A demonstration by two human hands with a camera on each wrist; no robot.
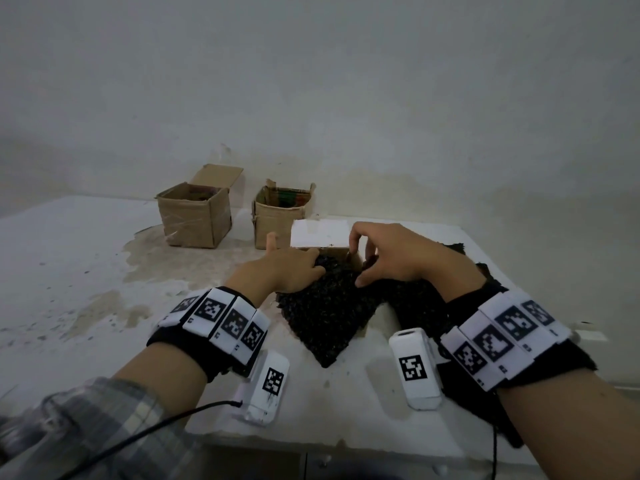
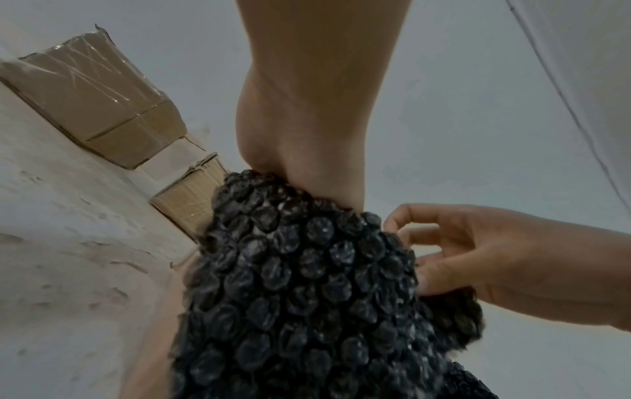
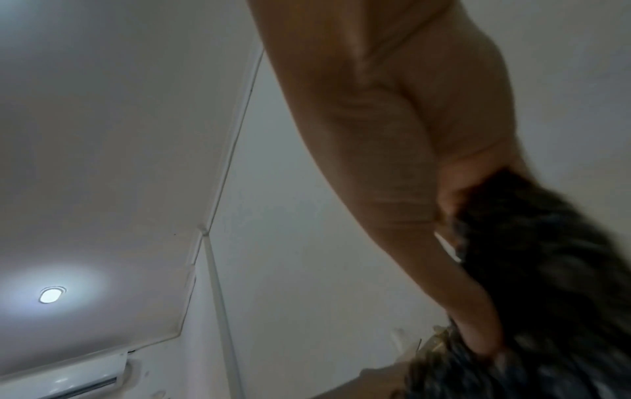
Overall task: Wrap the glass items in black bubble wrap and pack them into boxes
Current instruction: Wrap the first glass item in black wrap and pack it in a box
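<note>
A black bubble wrap bundle [image 1: 325, 313] [image 2: 300, 297] hangs out of a small box with a white flap [image 1: 318, 233] at the table's middle, its tail trailing toward me. My left hand [image 1: 294, 265] [image 2: 307, 135] lies on the bundle's top at the box mouth. Its fingers are laid over the wrap and its thumb sticks up. My right hand [image 1: 391, 258] [image 2: 478, 256] is curled, with its thumb and fingers pinching the bundle's right edge beside the flap. The right wrist view shows the wrap [image 3: 546, 270] only as a blur. No glass item is visible.
Two open cardboard boxes [image 1: 194, 216] [image 1: 280, 216] stand at the back by the wall, left of the hands. More black bubble wrap [image 1: 415, 299] lies under my right forearm. The stained white table [image 1: 69, 271] stretches to the left; its front edge is just below my wrists.
</note>
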